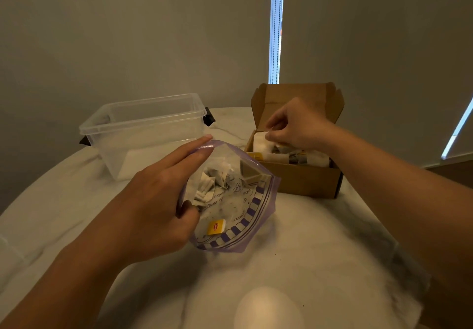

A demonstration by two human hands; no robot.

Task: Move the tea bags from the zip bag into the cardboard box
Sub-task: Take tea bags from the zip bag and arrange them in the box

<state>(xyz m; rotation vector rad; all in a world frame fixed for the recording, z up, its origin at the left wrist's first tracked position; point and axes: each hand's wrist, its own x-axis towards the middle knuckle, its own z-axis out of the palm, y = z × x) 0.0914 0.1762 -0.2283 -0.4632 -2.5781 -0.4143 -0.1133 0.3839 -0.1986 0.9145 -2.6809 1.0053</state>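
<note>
Over cardboard box (302, 177), right hand (294, 126) pinches tea bag (261, 143); left hand (156, 198) holds zip bag (245, 216)

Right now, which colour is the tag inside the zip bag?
The tag is yellow with a small red logo; head view.

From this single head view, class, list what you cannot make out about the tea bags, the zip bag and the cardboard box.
Head view: how many tea bags lie in the zip bag; they bunch together, and the left hand covers part.
Head view: the cardboard box floor; its near wall and the right hand, pinching a tea bag, hide it.
Head view: the yellow tag print; too small.
</note>
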